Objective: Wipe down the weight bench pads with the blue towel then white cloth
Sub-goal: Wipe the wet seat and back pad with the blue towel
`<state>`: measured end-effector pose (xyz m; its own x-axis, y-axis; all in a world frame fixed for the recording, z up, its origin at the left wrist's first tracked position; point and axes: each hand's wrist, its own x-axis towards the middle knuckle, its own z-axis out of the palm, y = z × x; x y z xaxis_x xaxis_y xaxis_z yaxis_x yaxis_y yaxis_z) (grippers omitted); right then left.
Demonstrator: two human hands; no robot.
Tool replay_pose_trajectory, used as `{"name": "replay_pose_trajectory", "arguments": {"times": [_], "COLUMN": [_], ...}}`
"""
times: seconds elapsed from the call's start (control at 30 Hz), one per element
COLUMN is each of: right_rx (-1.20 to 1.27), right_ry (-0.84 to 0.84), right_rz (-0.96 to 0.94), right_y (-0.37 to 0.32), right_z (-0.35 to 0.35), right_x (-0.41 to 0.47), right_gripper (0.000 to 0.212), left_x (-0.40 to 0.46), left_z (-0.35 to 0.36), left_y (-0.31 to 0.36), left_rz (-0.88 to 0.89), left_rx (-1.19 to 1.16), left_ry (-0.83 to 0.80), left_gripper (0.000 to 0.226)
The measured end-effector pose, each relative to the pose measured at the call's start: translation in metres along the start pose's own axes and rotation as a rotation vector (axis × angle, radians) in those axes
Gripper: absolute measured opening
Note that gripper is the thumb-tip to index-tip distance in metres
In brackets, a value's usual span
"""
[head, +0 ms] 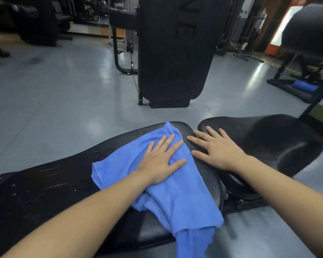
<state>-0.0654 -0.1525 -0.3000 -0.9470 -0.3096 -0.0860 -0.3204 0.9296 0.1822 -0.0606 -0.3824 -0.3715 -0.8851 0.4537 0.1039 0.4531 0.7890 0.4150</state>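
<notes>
Left hand (161, 161) flat on the blue towel (168, 187), fingers straight and spread, pressing it onto the long black bench pad (50, 189) near the middle of the view. Right hand (215, 148) at three o'clock from the left, open and flat, reaching across to the second black pad (272, 138), holding nothing. Towel's loose end hanging off the pad's near edge at six o'clock.

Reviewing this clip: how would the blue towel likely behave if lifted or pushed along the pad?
Probably floppy: the blue towel is rumpled and droops over the pad's near edge. Likely light. Pushed under the flat left hand, it would probably bunch.
</notes>
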Motion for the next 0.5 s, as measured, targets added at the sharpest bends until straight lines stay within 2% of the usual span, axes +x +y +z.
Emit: {"name": "replay_pose_trajectory", "arguments": {"times": [0.27, 0.5], "right_rx": [-0.041, -0.036], "right_ry": [0.023, 0.038], "right_rz": [-0.009, -0.007], "right_y": [-0.001, -0.004], "right_z": [0.005, 0.002], "right_x": [0.005, 0.002], "right_gripper": [0.080, 0.079], "left_x": [0.056, 0.039], "left_z": [-0.013, -0.012], "left_y": [-0.035, -0.034], "left_rz": [-0.012, -0.001], "left_rx": [0.016, 0.040], "left_ry": [0.029, 0.017], "left_gripper": [0.066, 0.069]}}
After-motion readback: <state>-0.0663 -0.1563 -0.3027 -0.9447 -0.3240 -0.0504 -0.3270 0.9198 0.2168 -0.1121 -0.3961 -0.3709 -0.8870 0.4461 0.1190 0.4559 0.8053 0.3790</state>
